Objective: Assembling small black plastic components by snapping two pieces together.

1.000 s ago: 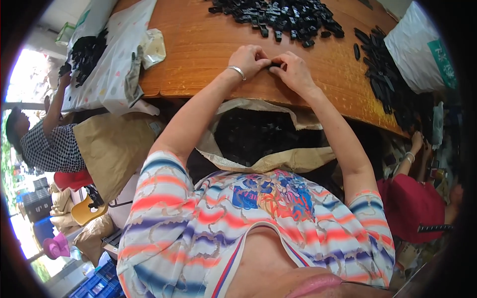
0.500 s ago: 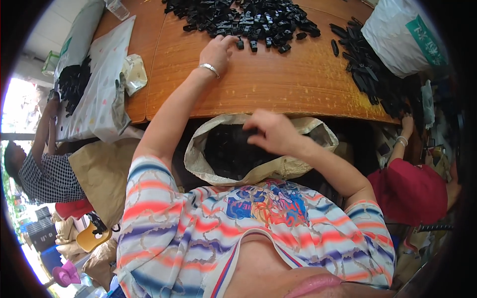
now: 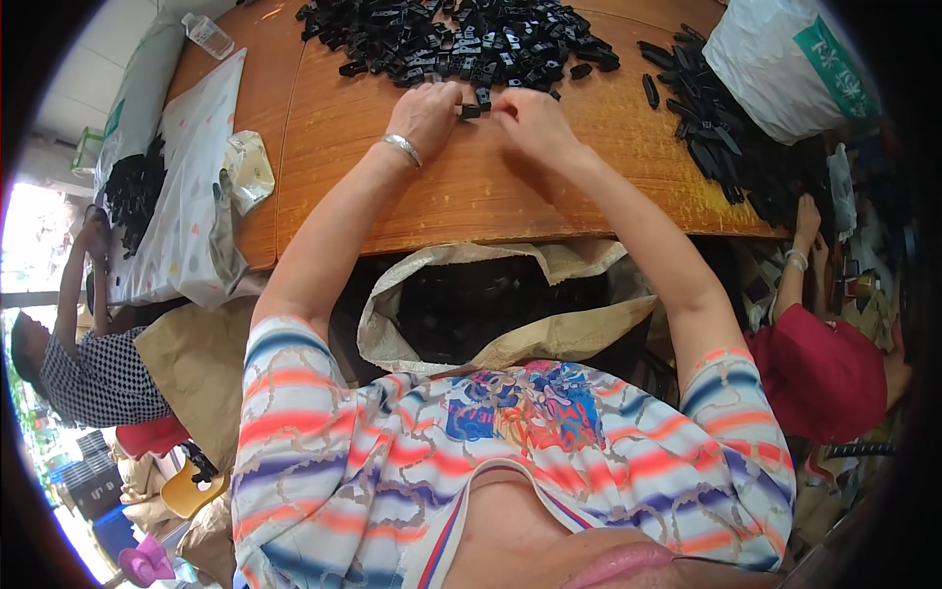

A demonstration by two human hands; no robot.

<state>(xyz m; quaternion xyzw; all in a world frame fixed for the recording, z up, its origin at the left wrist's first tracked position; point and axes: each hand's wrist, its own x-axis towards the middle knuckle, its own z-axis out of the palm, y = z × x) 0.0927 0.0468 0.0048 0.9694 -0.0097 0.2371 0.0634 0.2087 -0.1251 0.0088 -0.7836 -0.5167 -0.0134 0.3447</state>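
Pinching a small black plastic piece [image 3: 471, 110] between them, the left hand [image 3: 424, 116] and right hand [image 3: 530, 120] meet at the near edge of the big heap of black pieces [image 3: 461, 39] on the wooden tabletop [image 3: 412, 196]. Both hands are curled nearly closed, fingertips gripping either end of the piece, which sits just above the wood and right beside the heap; that seems a handy place to work, with fresh pieces within a finger's reach. A silver bracelet [image 3: 402, 149] rings the left wrist. An open sack [image 3: 491, 314] hangs below the table edge against the person's lap, dark pieces showing inside, probably so that things can drop straight down into it. A second scatter of black pieces [image 3: 716, 137] lies to the right by a white bag [image 3: 785, 69].

Half a second ago the right hand was down over the sack's mouth while the left reached alone into the heap; now the right hand has come up to join it on the tabletop.
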